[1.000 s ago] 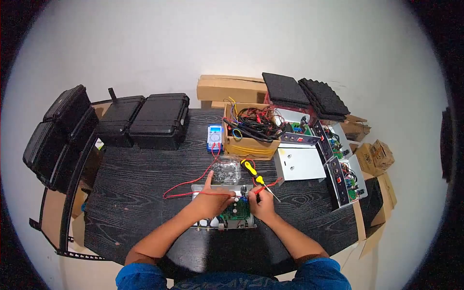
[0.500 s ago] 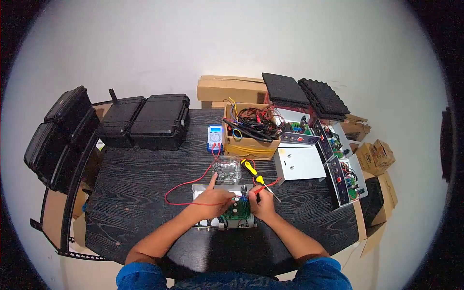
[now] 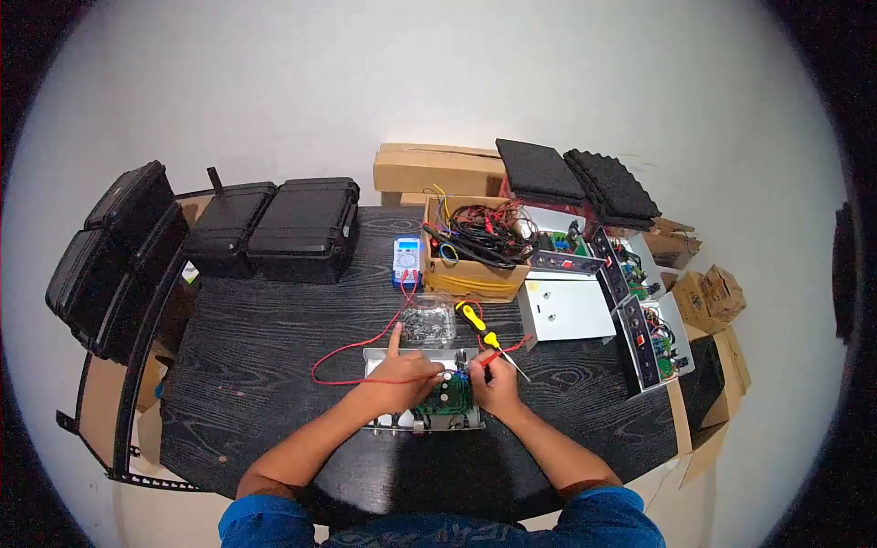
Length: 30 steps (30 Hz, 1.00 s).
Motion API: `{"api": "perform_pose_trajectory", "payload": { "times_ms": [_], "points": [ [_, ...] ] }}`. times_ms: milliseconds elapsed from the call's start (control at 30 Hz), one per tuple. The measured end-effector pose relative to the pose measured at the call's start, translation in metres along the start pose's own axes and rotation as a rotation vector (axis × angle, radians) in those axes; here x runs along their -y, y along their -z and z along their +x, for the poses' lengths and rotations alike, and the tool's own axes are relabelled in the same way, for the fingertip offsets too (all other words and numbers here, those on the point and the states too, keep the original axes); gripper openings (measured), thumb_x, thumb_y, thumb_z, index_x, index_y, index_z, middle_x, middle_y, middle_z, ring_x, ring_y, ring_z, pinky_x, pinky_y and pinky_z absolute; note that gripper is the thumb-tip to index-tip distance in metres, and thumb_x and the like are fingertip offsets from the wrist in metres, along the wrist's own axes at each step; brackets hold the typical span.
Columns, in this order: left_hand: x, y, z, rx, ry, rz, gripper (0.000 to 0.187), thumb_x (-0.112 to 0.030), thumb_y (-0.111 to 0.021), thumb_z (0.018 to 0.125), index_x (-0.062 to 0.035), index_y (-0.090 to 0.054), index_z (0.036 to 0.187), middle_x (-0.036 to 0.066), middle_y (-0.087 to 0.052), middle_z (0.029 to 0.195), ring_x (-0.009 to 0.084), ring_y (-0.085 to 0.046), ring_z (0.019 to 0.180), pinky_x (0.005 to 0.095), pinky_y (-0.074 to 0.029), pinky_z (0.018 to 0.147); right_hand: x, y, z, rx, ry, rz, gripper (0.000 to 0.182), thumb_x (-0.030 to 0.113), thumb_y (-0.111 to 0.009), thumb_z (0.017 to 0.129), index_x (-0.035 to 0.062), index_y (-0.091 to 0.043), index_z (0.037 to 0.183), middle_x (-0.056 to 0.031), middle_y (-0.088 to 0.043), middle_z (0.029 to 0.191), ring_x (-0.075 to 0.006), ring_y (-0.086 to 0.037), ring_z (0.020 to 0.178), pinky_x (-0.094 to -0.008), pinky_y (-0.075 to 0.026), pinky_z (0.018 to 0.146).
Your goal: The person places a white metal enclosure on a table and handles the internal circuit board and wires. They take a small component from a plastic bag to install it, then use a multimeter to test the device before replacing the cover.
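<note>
We are in the middle of probing the circuit board, which sits in an open metal chassis at the near edge of the dark table. Our left hand is closed around a red test probe, forefinger stretched toward the far side, with its tip on the board. Our right hand pinches the second red probe down onto the board's right side. The red leads loop leftward and run up to the blue multimeter at the far side, beside a cardboard box of cables. A yellow screwdriver lies just beyond our right hand. Next, we judge, both tips need holding steady while we glance at the meter.
</note>
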State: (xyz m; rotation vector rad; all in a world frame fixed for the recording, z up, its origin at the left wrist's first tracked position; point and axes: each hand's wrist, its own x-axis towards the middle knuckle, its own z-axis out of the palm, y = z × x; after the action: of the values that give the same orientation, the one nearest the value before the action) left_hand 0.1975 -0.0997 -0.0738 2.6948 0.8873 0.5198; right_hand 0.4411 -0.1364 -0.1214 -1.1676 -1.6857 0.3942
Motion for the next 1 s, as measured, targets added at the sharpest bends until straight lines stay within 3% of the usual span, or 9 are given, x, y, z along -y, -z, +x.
{"api": "perform_pose_trajectory", "payload": {
  "times_ms": [133,433,533,633,733,833,1000],
  "points": [
    [0.001,0.000,0.002,0.067,0.037,0.030,0.020,-0.024,-0.068,0.097,-0.0203,-0.073,0.117,-0.003,-0.072,0.096,0.0193,-0.069,0.098,0.0770,0.001,0.119,0.001,0.000,-0.001,0.010,-0.027,0.022,0.012,0.013,-0.065,0.099,0.0032,-0.063,0.092,-0.0111,-0.063,0.074,-0.0216,-0.061,0.062,-0.0346,-0.049,0.060],
    [0.009,-0.006,-0.002,-0.034,0.002,0.020,0.029,-0.028,-0.067,0.099,-0.0207,-0.070,0.127,-0.002,-0.073,0.102,0.0205,-0.070,0.108,0.0793,0.002,0.117,0.001,0.000,0.000,-0.004,-0.007,0.021,0.012,0.012,-0.066,0.099,0.0032,-0.062,0.092,-0.0105,-0.061,0.072,-0.0195,-0.059,0.060,-0.0335,-0.047,0.057],
    [-0.002,0.012,0.000,0.069,0.119,-0.015,0.028,-0.025,-0.067,0.097,-0.0172,-0.071,0.123,0.003,-0.074,0.106,0.0238,-0.071,0.110,0.0802,0.000,0.116,0.000,-0.001,-0.002,0.002,-0.034,0.000,0.013,0.010,-0.063,0.099,0.0019,-0.061,0.090,-0.0118,-0.062,0.072,-0.0202,-0.061,0.061,-0.0345,-0.048,0.058],
    [0.000,0.010,-0.001,0.081,0.110,0.009,0.028,-0.023,-0.065,0.098,-0.0157,-0.070,0.125,0.005,-0.075,0.109,0.0246,-0.072,0.110,0.0805,-0.001,0.116,-0.005,-0.003,-0.003,0.009,-0.041,-0.018,0.014,0.010,-0.061,0.100,0.0015,-0.061,0.089,-0.0123,-0.063,0.072,-0.0203,-0.062,0.061,-0.0350,-0.049,0.058],
    [-0.003,0.015,0.002,0.142,0.124,0.090,0.032,-0.031,-0.063,0.101,-0.0194,-0.069,0.130,-0.001,-0.075,0.111,0.0213,-0.071,0.113,0.0801,0.004,0.116,-0.001,-0.001,-0.001,0.005,-0.036,0.006,0.014,0.011,-0.060,0.100,0.0018,-0.060,0.090,-0.0118,-0.062,0.072,-0.0200,-0.061,0.061,-0.0349,-0.049,0.058],
    [0.003,0.008,-0.001,0.015,0.091,0.043,0.032,-0.031,-0.064,0.101,-0.0193,-0.069,0.131,0.001,-0.076,0.110,0.0220,-0.071,0.114,0.0795,0.004,0.116,0.000,-0.001,-0.001,0.004,-0.045,0.001,0.015,0.013,-0.061,0.100,0.0019,-0.060,0.090,-0.0111,-0.062,0.071,-0.0197,-0.060,0.061,-0.0347,-0.049,0.058],
    [0.007,0.004,-0.001,0.038,0.098,0.008,0.028,-0.031,-0.059,0.104,-0.0157,-0.072,0.123,0.005,-0.077,0.106,0.0240,-0.072,0.111,0.0777,0.006,0.117,0.001,-0.001,-0.001,0.011,-0.072,-0.006,0.016,0.014,-0.062,0.100,0.0021,-0.061,0.090,-0.0106,-0.060,0.069,-0.0198,-0.059,0.059,-0.0345,-0.048,0.057]
  ]
}}
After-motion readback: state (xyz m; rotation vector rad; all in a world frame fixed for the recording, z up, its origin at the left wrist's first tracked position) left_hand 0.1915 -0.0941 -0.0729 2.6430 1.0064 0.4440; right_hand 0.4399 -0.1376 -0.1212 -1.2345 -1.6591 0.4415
